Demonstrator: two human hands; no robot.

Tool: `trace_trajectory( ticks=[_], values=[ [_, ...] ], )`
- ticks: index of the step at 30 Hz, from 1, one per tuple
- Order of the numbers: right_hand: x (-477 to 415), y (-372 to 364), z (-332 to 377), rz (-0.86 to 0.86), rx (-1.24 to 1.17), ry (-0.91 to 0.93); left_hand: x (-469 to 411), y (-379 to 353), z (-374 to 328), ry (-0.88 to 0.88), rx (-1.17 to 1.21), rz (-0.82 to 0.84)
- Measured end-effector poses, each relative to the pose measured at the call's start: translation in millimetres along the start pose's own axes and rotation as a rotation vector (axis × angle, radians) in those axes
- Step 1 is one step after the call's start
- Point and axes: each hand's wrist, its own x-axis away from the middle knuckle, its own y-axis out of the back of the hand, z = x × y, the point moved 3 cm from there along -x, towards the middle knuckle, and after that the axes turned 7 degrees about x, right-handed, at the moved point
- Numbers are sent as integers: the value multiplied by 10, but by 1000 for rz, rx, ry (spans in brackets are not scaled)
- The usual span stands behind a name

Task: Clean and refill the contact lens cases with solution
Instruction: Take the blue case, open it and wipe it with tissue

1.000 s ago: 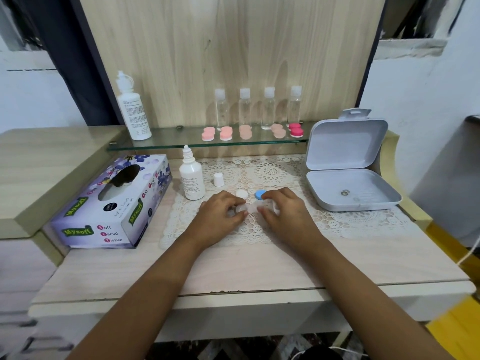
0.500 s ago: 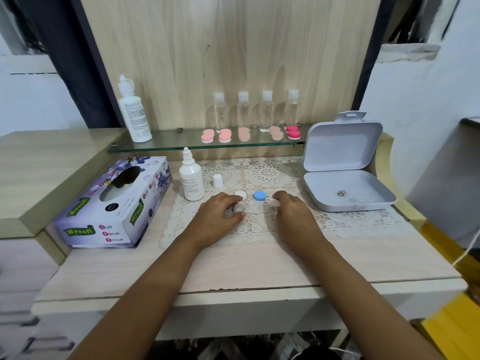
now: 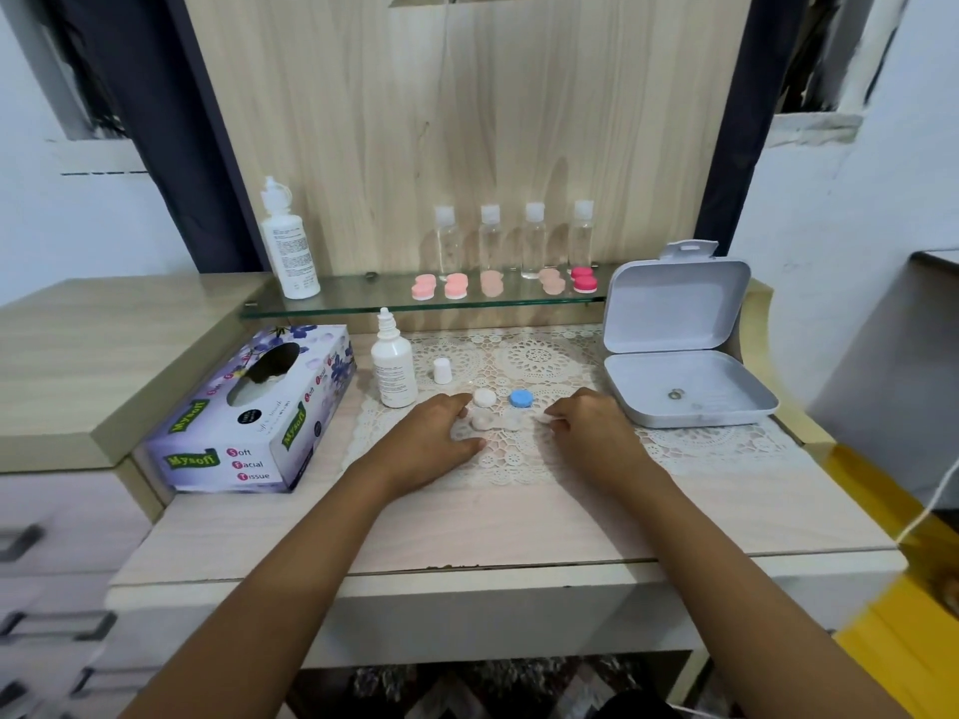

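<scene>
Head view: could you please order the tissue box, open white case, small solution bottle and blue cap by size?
tissue box and open white case, too alike to rank
small solution bottle
blue cap

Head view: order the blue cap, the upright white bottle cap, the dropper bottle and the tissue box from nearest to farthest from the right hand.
1. Blue cap, just left of the right hand.
2. Upright white bottle cap, farther left and back.
3. Dropper bottle, left of that cap.
4. Tissue box, at the far left.
</scene>
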Motion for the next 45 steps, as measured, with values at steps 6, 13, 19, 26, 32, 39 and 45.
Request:
trace_trajectory(
  ticks=[6,13,19,26,32,39,45],
  values=[
    [-9,161,36,25,-5,24,144,170,-22,21,-181,100],
    [57,313,388,-22,-20,117,401,474,-84,37,-266,184],
    [184,367,796,-39,-74,234,787,668,-51,55,-279,148],
    [373,360,1381,-4,-116,339,1239,899,81,79,-318,77],
    [501,228,1976,7,-165,466,1702,1159,296,161,-298,-9],
    [687,3,2725,53,-236,605,2337,1465,667,293,-337,-95],
    [874,-242,3300,142,-299,712,2818,1615,1041,416,-331,-144]
  ],
)
